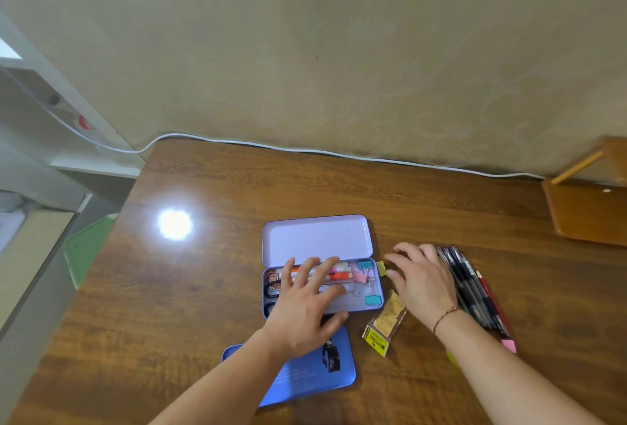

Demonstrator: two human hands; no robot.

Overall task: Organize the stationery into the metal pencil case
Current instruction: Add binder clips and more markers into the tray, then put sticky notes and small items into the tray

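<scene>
Wood-grain table [210,289] carries everything, with broad bare surface toward its left edge and toward the far edge, where a white cable [339,153] runs along the wall. The metal pencil case [317,238] lies open near the middle of the near half, its lilac lid laid back toward the far edge. My left hand [305,302] rests over the tray with fingers spread and straight, lying across the orange and white markers [339,273] inside. At the tray's right end sit pink and teal binder clips [368,280]; at its left end something dark shows, too hidden to name. My right hand [424,278] lies flat on the table just beside the case's right end, fingers relaxed, holding nothing, its fingertips near a small yellow clip [381,268]. Behind that hand, toward the right edge, lies a bundle of dark pens [475,292]. A packet of pale tabs [385,322] lies between my wrists, and a blue tin [305,377] sits at the near edge under my left forearm.
</scene>
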